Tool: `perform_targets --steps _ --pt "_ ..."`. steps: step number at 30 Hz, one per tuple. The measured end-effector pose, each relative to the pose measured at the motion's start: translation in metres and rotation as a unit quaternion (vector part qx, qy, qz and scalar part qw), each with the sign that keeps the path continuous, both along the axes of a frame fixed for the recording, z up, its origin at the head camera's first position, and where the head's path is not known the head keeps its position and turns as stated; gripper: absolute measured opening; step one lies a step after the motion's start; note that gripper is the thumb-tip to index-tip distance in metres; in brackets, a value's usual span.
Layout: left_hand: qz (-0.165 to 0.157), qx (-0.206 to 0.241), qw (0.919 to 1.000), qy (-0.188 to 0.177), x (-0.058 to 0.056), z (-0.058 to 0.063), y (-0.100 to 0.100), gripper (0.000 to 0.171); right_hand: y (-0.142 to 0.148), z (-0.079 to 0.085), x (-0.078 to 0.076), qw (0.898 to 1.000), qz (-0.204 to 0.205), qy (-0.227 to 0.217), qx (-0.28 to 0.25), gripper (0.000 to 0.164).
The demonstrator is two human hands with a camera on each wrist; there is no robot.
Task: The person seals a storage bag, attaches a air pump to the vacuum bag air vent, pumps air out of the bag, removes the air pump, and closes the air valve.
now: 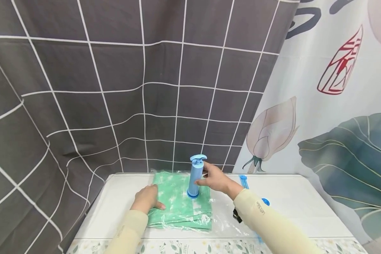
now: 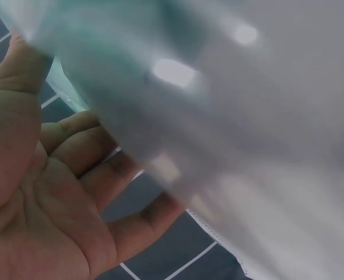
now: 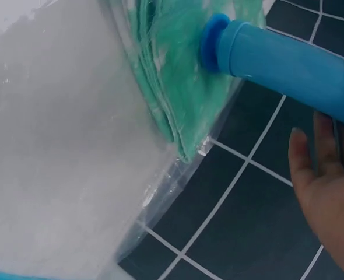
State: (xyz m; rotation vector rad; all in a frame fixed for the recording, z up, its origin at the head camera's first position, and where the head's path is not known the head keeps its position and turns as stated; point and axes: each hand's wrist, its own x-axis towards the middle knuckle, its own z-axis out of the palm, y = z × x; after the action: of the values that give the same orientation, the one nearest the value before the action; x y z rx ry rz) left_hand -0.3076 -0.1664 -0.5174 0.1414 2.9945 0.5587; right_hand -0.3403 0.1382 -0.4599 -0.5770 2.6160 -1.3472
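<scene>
A light-blue hand pump (image 1: 195, 178) with a T-shaped handle stands nearly upright on the bag, its foot at a round dark-blue valve (image 3: 214, 42). My right hand (image 1: 216, 177) holds the pump's barrel from the right, thumb across the front. Under the pump lies a clear plastic vacuum bag (image 1: 223, 222) with a folded green-and-white cloth (image 1: 176, 203) inside. At the bag's left side rests my left hand (image 1: 147, 198), thumb spread over the cloth. In the left wrist view its fingers (image 2: 96, 146) are loosely extended against the plastic.
Right of the bag, on the white table (image 1: 292, 204), lie a blue slider clip (image 1: 243, 181) and a round blue cap (image 1: 265, 201). A small black object (image 1: 237, 216) shows beside the right sleeve. Dark grid-patterned cloth (image 1: 158, 106) hangs behind the table.
</scene>
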Motion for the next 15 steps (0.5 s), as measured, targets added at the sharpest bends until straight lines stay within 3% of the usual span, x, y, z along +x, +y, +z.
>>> perform_targets --steps 4,9,15 --pt "-0.002 -0.003 1.0000 0.004 0.000 0.000 0.001 0.091 -0.003 0.001 0.000 0.999 -0.029 0.019 0.033 0.059" --pt "-0.004 -0.002 1.0000 0.008 -0.001 0.000 0.001 0.091 -0.005 -0.001 0.000 0.997 -0.073 0.022 0.035 0.053" --pt "-0.003 -0.004 1.0000 0.007 -0.002 -0.003 -0.001 0.091 -0.012 -0.006 0.002 0.992 -0.117 0.037 0.025 0.060"
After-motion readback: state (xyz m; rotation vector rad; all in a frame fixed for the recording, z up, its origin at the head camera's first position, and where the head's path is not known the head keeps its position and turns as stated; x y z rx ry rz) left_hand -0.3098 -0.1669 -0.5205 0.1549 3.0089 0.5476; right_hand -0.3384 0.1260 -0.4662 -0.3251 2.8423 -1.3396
